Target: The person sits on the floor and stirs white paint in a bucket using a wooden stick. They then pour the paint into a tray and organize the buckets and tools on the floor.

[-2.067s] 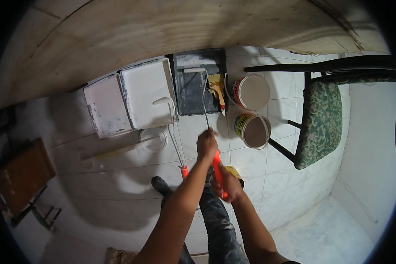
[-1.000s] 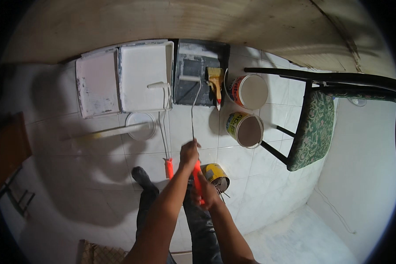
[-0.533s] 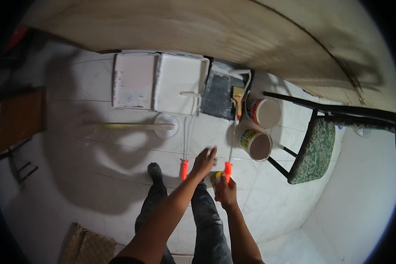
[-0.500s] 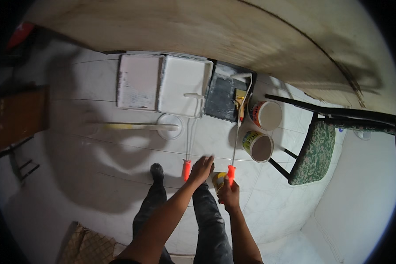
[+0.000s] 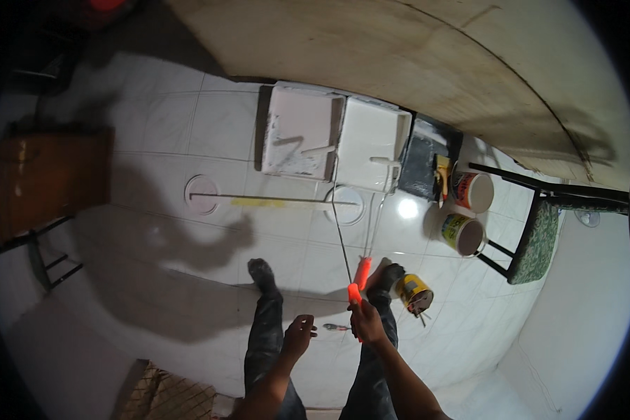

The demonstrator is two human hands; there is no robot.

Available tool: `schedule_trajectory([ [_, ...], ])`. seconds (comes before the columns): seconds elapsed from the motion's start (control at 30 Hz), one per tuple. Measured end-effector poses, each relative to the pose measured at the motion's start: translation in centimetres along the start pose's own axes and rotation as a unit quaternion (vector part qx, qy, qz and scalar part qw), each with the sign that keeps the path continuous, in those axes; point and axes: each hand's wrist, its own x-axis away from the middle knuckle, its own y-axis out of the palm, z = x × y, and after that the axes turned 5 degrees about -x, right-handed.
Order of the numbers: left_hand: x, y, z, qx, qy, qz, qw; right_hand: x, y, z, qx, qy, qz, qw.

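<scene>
My right hand (image 5: 367, 323) grips the orange handle of a paint roller (image 5: 355, 290). The thin rod of that roller runs away from me, and its small roller head is over the pale pink paint tray (image 5: 280, 159). My left hand (image 5: 299, 336) hangs in the air over my leg, fingers loosely bent and apart, with nothing in it. A second paint roller with an orange handle (image 5: 364, 271) has its head in the white paint tray (image 5: 374, 140). On the floor between my hands lies a small tool (image 5: 336, 327), too small to name.
A black tray (image 5: 416, 171) with a paintbrush (image 5: 442, 175) stands right of the white one, beside two paint buckets (image 5: 480, 192). By my right foot is a yellow can (image 5: 414, 288) with tools. A stick (image 5: 269, 201) spans two round lids. A green chair (image 5: 534, 241) stands right.
The roller in my right hand has swung left, from over the black tray to the pink one. My left hand has drawn back towards me. The whole view has shifted left.
</scene>
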Motion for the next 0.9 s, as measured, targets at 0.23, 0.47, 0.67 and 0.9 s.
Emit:
schedule_trajectory([
  [0.23, 5.4, -14.8, -3.8, 0.033, 0.037, 0.007, 0.999, -2.4, 13.4, 1.8, -0.054, 0.033, 0.05, 0.997],
  [0.47, 9.4, -19.7, -4.4, -0.167, 0.025, 0.073, 0.983, -11.5, 14.4, 12.1, 0.309, -0.231, 0.148, 0.91],
  [0.67, 8.8, -19.5, -3.6, -0.299, 0.045, 0.098, 0.948, -14.4, 14.3, 1.3, 0.294, -0.072, 0.101, 0.948],
  [0.9, 8.5, -19.6, -4.3, -0.315, 0.086, 0.142, 0.935, -14.0, 14.8, -6.6, 0.194, 0.017, 0.113, 0.974],
])
